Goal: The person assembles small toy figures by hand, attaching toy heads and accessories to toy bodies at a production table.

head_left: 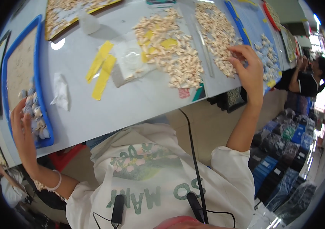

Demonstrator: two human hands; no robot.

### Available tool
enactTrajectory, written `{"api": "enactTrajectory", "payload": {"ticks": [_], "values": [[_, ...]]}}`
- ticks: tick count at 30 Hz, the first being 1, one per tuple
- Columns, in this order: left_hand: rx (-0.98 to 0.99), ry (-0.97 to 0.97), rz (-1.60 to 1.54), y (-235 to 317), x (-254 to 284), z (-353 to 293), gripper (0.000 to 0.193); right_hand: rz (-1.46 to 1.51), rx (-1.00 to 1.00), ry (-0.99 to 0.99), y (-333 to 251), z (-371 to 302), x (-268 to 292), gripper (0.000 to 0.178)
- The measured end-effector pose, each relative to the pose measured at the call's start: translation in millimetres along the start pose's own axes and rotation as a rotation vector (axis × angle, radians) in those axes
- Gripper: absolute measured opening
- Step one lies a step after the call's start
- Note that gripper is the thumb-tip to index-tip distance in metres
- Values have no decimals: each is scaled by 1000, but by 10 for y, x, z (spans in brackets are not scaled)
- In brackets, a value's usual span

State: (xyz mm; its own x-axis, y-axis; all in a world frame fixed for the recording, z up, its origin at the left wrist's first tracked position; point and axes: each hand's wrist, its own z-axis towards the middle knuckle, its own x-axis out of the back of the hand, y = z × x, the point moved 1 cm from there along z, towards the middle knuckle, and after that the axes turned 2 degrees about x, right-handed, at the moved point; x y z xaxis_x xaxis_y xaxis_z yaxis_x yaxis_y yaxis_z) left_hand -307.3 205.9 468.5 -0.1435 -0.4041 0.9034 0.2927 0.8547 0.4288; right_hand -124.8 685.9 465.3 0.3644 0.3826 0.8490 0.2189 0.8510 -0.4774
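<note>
My left hand (pixel 21 124) is at the near end of a blue-rimmed tray (pixel 50 133), its thumb and fingertips apart beside grey-blue and cream shell-like pieces (pixel 39 121). No piece shows between its fingers. On the right, my right hand (pixel 250 70) reaches over a spread of small cream pieces (pixel 215 32). Its fingers are curved, with a gap between thumb and index finger and nothing visible held there. To the left of this spread lies a second heap of cream pieces (pixel 179 55), with bits of yellow showing among them.
Yellow strips (pixel 103 78), a clear round dish (pixel 132 57), a crumpled white tissue (pixel 60 91) and a translucent cup (pixel 89 23) lie on the white table. A blue tray with pale pieces (pixel 265 53) is at right. Another person (pixel 307 78) works beyond it; wrapped bundles (pixel 280 152) stand below.
</note>
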Motion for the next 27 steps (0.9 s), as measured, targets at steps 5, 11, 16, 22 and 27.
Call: {"api": "enactTrajectory", "payload": {"ticks": [5, 11, 16, 22, 27], "values": [[-142, 248, 98, 461, -326, 22, 20, -47, -41, 38, 101, -72, -56, 11], [-105, 417, 23, 324, -272, 77, 13, -32, -41, 10, 164, -72, -30, 8], [-157, 435, 126, 234, -252, 81, 11, -136, 69, 29, 143, -87, -56, 7], [-86, 246, -216, 194, -179, -102, 13, -96, 0, 195, 160, -121, -82, 8], [-174, 452, -276, 152, -62, -168, 17, -24, -63, 238, 283, -121, -22, 12]]}}
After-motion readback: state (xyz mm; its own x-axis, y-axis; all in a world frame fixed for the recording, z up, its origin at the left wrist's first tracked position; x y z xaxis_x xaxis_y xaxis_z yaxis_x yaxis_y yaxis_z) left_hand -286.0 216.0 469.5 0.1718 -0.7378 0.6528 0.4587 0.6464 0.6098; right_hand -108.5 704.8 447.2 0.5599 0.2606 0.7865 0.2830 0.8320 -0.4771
